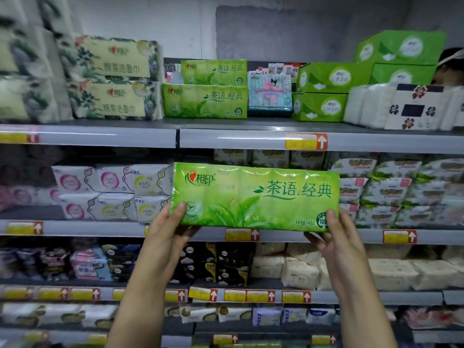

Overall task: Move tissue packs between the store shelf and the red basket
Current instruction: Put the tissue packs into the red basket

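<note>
I hold a wide green tissue pack [254, 195] upright in front of the second shelf. My left hand [168, 229] grips its lower left corner, thumb on the front. My right hand [335, 234] grips its lower right corner the same way. On the top shelf [226, 136] two matching green tissue packs [204, 90] lie stacked, the upper one set further back. The red basket is not in view.
Floral packs [114, 79] sit left of the green stack, a pastel cartoon pack [270, 92] and green boxes [324, 92] to its right. White flowered packs [406, 106] fill the far right. A person's head [450, 66] shows behind them. Lower shelves are packed with goods.
</note>
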